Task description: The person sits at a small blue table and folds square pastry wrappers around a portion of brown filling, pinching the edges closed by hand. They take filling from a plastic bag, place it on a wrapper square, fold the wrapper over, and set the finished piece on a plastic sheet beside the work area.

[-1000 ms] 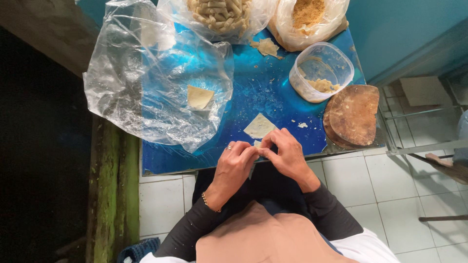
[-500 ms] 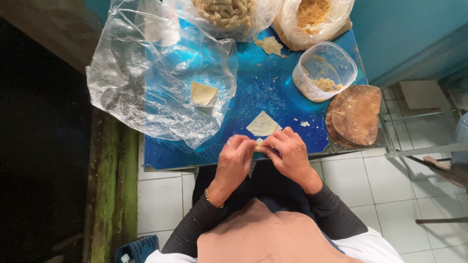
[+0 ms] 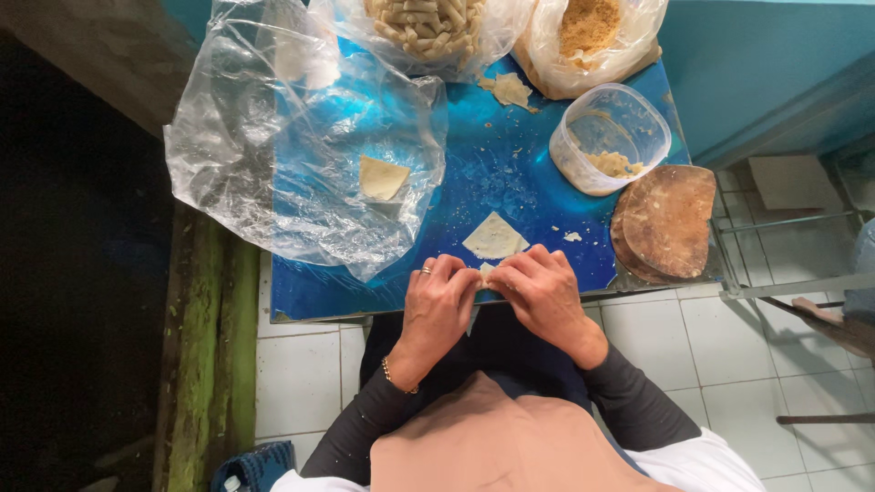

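My left hand (image 3: 439,305) and my right hand (image 3: 541,294) meet at the near edge of the blue table (image 3: 474,173), fingertips pinched together on a small pale dough wrapper (image 3: 485,271) that is mostly hidden between them. A flat triangular wrapper (image 3: 493,238) lies on the table just beyond my fingers. Another wrapper piece (image 3: 381,177) rests on a crumpled clear plastic sheet (image 3: 283,155) to the left. A ring is on my left hand and a bracelet on that wrist.
A clear tub (image 3: 609,138) with crumbly filling stands at right. Beside it is a round wooden board (image 3: 667,220). At the far edge sit a bag of rolled pieces (image 3: 427,25) and a bag of filling (image 3: 592,32). White floor tiles (image 3: 301,383) lie below.
Both hands stay together on the small wrapper, fingers shifting slightly as they work it. The view has drifted a little; nothing on the table has moved.
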`<control>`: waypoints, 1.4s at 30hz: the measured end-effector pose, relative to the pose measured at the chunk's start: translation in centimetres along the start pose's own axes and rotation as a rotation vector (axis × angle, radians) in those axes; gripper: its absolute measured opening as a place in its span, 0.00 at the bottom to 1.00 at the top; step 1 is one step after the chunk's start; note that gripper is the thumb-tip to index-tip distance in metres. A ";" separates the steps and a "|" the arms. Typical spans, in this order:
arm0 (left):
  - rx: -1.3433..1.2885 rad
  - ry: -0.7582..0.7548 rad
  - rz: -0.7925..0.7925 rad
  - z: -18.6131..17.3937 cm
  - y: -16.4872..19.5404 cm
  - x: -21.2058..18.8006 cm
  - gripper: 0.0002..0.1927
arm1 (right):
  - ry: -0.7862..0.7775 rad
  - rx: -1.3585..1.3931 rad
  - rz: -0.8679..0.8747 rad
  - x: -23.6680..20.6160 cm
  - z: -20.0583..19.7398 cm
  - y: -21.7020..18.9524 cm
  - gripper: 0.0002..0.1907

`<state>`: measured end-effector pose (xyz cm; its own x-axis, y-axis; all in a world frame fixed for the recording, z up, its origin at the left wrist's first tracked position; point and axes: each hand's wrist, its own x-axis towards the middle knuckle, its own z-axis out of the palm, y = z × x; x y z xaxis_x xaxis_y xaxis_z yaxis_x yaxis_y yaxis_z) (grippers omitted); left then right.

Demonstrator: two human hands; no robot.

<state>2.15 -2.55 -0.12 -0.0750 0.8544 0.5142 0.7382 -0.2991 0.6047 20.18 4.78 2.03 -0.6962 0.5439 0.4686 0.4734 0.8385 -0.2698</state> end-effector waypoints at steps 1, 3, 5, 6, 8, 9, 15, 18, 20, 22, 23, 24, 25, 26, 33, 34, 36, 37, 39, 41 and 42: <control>0.006 0.006 -0.009 0.0 0.0 -0.1 0.04 | -0.014 -0.012 0.004 0.2 0.2 0.1 0.06; -0.018 0.006 0.071 -0.1 0.0 -0.3 0.08 | -0.055 0.004 0.038 0.5 0.5 0.5 0.06; -0.003 -0.001 0.110 0.0 -0.1 -0.4 0.10 | -0.087 0.048 0.068 0.8 0.7 1.1 0.06; 0.027 -0.007 0.106 0.2 -0.1 -0.4 0.09 | -0.099 0.087 0.078 0.9 0.8 1.4 0.06; 0.062 -0.014 0.082 0.4 -0.3 -0.2 0.06 | -0.075 0.153 0.135 1.1 1.1 1.8 0.06; 0.064 -0.021 0.058 0.6 -0.3 -0.1 0.04 | -0.044 0.183 0.187 1.0 1.2 1.9 0.07; 0.050 -0.038 0.001 0.8 -0.3 0.6 0.02 | 0.092 0.031 0.076 -0.4 1.0 1.3 0.08; 0.015 -0.003 -0.040 0.7 -0.1 0.9 0.02 | 0.089 -0.025 0.000 -0.3 0.9 1.3 0.09; -0.052 0.021 -0.039 0.6 -0.1 0.9 0.04 | 0.067 -0.037 -0.009 0.0 0.9 1.4 0.10; -0.159 0.039 0.013 0.3 -0.3 0.9 0.08 | 0.044 -0.060 -0.005 0.3 0.9 1.4 0.11; -0.116 0.023 0.042 0.4 -0.4 1.0 0.07 | 0.048 -0.068 0.008 0.3 1.0 1.3 0.10; -0.073 0.008 0.070 0.5 -0.5 1.1 0.06 | 0.051 -0.076 0.019 0.3 1.0 1.3 0.10; -0.029 -0.007 0.099 0.7 -0.6 1.1 0.05 | 0.055 -0.084 0.031 0.2 1.0 1.2 0.09; -0.021 -0.013 0.094 0.8 -0.7 1.2 0.05 | 0.071 -0.062 0.036 0.0 1.0 1.0 0.10; -0.019 -0.085 0.077 1.0 -1.0 1.3 0.08 | 0.088 -0.031 0.086 -0.7 0.6 1.0 0.09; -0.037 -0.088 0.082 0.9 -1.0 1.4 0.10 | 0.094 -0.032 0.098 -0.6 0.6 1.1 0.08; -0.025 -0.087 0.077 1.1 -0.9 1.4 0.08 | 0.077 -0.085 0.094 -0.4 0.6 1.1 0.08; -0.020 -0.088 0.074 1.1 -0.9 1.4 0.08 | 0.068 -0.112 0.094 -0.4 0.6 1.0 0.08; -0.001 -0.084 0.069 1.3 -1.0 1.4 0.06 | 0.111 -0.131 0.081 -0.5 0.7 0.9 0.11; -0.003 -0.086 0.063 1.4 -1.2 1.4 0.06 | 0.123 -0.119 0.072 -0.6 0.7 0.7 0.13; -0.013 -0.086 0.064 1.5 -1.3 1.4 0.05 | 0.118 -0.101 0.064 -0.6 0.8 0.7 0.14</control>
<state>2.10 -0.35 -1.05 0.0302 0.8662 0.4987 0.7310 -0.3594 0.5800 20.53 5.11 0.90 -0.5975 0.5836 0.5499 0.5709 0.7912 -0.2194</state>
